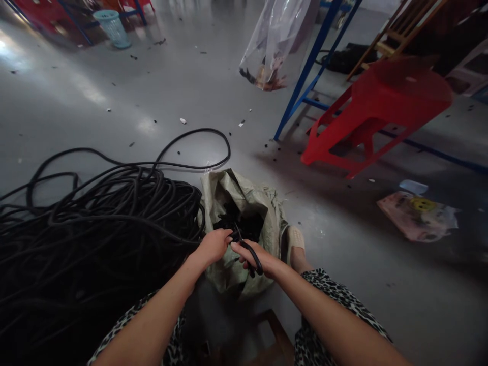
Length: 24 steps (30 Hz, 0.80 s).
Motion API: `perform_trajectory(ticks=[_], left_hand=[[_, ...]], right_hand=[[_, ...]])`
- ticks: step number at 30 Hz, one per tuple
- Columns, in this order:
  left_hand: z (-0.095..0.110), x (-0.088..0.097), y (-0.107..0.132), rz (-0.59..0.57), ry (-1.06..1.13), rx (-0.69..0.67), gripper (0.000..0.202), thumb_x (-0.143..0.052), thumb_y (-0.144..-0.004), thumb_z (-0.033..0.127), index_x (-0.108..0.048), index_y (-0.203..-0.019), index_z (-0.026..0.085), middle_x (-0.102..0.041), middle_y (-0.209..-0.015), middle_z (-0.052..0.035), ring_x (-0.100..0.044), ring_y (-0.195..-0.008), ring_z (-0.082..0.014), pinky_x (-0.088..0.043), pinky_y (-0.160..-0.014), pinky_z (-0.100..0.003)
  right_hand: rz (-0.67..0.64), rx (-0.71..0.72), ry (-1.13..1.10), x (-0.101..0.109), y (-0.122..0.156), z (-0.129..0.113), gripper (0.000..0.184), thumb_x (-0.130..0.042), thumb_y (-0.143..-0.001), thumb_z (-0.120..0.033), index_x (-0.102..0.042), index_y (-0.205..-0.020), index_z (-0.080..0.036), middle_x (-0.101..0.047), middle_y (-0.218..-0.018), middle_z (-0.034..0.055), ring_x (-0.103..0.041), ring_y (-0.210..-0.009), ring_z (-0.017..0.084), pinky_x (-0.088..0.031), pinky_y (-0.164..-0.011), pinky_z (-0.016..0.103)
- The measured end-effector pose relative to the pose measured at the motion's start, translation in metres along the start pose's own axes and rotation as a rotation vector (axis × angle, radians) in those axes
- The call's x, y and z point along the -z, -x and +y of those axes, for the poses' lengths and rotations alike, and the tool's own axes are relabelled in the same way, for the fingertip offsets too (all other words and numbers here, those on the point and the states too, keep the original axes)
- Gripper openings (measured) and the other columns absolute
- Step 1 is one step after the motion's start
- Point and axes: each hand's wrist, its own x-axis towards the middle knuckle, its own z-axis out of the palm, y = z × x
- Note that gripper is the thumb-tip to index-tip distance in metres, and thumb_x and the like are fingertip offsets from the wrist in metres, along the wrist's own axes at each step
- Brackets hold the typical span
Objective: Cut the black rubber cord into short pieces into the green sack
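Note:
Above the mouth of a woven sack (272, 223), my right hand (263, 256) grips scissors with black handles (256, 256). Their blades point away from me, close to the fingers of my left hand (214, 244). That hand is closed on a black cord (187, 240), which comes in from the big tangled heap on the left. Just where the blades meet the cord is too small and dark to make out. Inside the sack lie short black pieces (249, 223), partly hidden behind my hands.
The heap of black cord (114, 203) fills the left floor, with one loop reaching forward. To the right stand a red plastic stool (404, 96) and a blue metal frame (305, 91). A clear plastic bag (276, 46) hangs ahead; a teal bin (114, 31) is far left.

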Motion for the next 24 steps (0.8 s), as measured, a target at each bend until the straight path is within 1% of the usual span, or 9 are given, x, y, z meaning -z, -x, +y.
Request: perform_trajectory(ticks=[3,8,12,16,20,24], left_hand=[[0.0024,0.0028,0.0016,-0.012,-0.004,-0.001,0.033,-0.042,-0.088,0.019,-0.063,-0.113,0.019,-0.069,-0.109,-0.0092,-0.063,-0.100,-0.0193,-0.045,-0.086,-0.027],[0.0044,0.0029,0.0020,0.008,0.007,0.015,0.034,-0.041,-0.090,0.022,-0.063,-0.115,0.018,-0.069,-0.109,-0.0101,-0.063,-0.103,-0.0199,-0.045,-0.089,-0.028],[0.0039,0.0012,0.0008,0.030,0.017,0.035,0.035,-0.041,-0.090,0.023,-0.061,-0.119,0.016,-0.067,-0.114,-0.0116,-0.061,-0.109,-0.0211,-0.045,-0.093,-0.030],[0.0025,0.0031,0.0017,0.020,0.009,0.051,0.037,-0.042,-0.090,0.024,-0.060,-0.121,0.015,-0.066,-0.117,-0.0122,-0.059,-0.112,-0.0217,-0.044,-0.096,-0.031],[0.0008,0.0067,0.0039,-0.009,-0.025,0.060,0.036,-0.045,-0.089,0.025,-0.060,-0.120,0.017,-0.067,-0.117,-0.0113,-0.061,-0.109,-0.0226,-0.046,-0.093,-0.031],[0.0016,0.0096,0.0054,-0.045,-0.065,0.085,0.034,-0.044,-0.089,0.026,-0.063,-0.116,0.018,-0.069,-0.112,-0.0115,-0.063,-0.106,-0.0234,-0.047,-0.089,-0.032]], right_hand=[[0.012,-0.006,-0.027,-0.0025,0.0007,-0.0011,0.039,-0.051,-0.088,-0.051,-0.055,-0.097,-0.014,-0.053,-0.069,-0.0005,-0.051,-0.052,0.008,-0.040,-0.043,0.016],[0.040,-0.048,-0.068,-0.0070,-0.0027,0.0012,0.036,-0.044,-0.092,-0.050,-0.051,-0.096,-0.015,-0.046,-0.054,-0.0055,-0.043,-0.037,0.008,-0.037,-0.036,0.017],[0.053,-0.033,-0.067,-0.0070,-0.0057,0.0044,0.035,-0.045,-0.091,-0.051,-0.049,-0.093,-0.016,-0.044,-0.051,-0.0066,-0.043,-0.034,0.008,-0.037,-0.034,0.018],[0.056,-0.010,-0.037,-0.0057,-0.0061,0.0056,0.033,-0.044,-0.091,-0.048,-0.050,-0.086,-0.016,-0.044,-0.050,-0.0056,-0.043,-0.033,0.009,-0.035,-0.032,0.019],[0.075,-0.042,0.016,-0.0042,-0.0050,0.0048,0.030,-0.046,-0.091,-0.045,-0.049,-0.082,-0.016,-0.044,-0.049,-0.0054,-0.044,-0.032,0.009,-0.035,-0.032,0.018],[0.077,-0.045,0.087,-0.0031,-0.0046,0.0045,0.030,-0.045,-0.091,-0.041,-0.048,-0.074,-0.017,-0.042,-0.047,-0.0053,-0.044,-0.031,0.010,-0.035,-0.031,0.019]])
